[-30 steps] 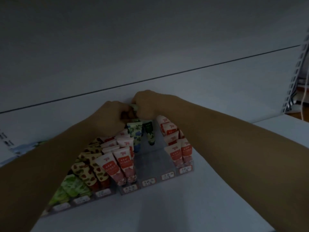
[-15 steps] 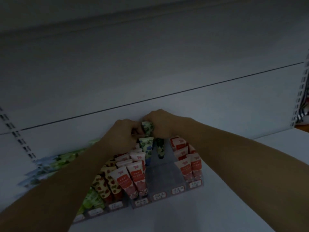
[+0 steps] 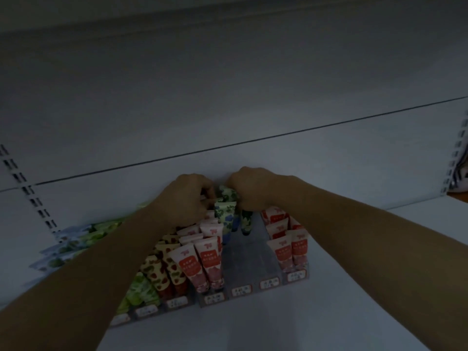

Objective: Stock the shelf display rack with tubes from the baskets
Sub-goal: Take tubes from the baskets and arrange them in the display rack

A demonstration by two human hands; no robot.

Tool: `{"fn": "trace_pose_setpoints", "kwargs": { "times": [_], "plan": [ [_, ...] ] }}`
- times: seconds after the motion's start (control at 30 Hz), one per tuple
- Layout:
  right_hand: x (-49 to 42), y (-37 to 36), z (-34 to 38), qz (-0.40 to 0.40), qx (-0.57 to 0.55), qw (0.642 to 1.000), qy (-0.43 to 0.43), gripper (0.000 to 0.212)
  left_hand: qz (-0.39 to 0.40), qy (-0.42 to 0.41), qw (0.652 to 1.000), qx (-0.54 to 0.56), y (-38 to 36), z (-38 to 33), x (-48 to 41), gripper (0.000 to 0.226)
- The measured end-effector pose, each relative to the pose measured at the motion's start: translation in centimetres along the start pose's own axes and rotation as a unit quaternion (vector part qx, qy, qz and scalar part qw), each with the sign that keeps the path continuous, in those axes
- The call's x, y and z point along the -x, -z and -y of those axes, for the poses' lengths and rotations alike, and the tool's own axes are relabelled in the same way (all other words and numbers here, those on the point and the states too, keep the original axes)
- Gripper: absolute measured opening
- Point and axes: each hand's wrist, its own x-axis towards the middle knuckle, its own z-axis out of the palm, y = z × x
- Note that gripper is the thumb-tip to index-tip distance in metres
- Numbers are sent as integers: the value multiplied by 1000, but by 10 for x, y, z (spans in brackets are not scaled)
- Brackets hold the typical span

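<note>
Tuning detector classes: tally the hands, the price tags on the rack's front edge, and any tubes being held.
Bare hands: 2, left hand and right hand
White price tags along the front edge of the clear plastic display rack: 7, the leftmost partly behind the left forearm
Green leaf-patterned tube gripped between both hands: 1
Total: 10

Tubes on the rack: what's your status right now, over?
Both busy: left hand and right hand pinch one green tube. Tube held over the back row of the rack. Lane in front bare, nothing in the way.
</note>
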Motion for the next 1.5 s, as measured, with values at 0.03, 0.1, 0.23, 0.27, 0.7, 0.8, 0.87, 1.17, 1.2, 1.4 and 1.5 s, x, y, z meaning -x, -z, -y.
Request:
{"fn": "trace_pose_setpoints", "kwargs": {
  "times": [0.03,0.1,0.23,0.27,0.7,0.8,0.87,1.17,1.2,1.4,1.5],
  "plan": [
    [0,-1,0,-8,0,1000,3,9,6,1,1000,-3,0,0,-1,15],
    [0,0,1,-14,-3,1000,0,17,16,1,1000,-6,1,0,-3,13],
    [-7,13,9,35,13,999,-23,38,38,14,999,-20,5,-1,-8,5],
    [-7,17,10,49,21,998,-22,43,48,17,998,-28,6,-1,-9,7],
    [-15,0,4,19,15,998,54,47,98,-5,994,-49,12,1,-22,18],
    [-17,-1,3,30,22,998,55,45,94,-8,995,-39,10,3,-23,17],
    [-14,-1,5,34,12,998,53,42,89,-5,996,-28,9,5,-19,14],
    [-3,7,10,50,21,999,0,31,67,-38,989,-123,22,-23,9,18],
    [1,11,9,25,12,1000,1,32,68,-23,989,-131,20,-23,10,18],
    [36,18,19,-24,-46,998,35,37,-7,-4,999,-38,14,-23,18,8],
    [37,11,22,-110,-69,991,35,29,-55,-26,998,30,20,-29,21,3]
  ]
}}
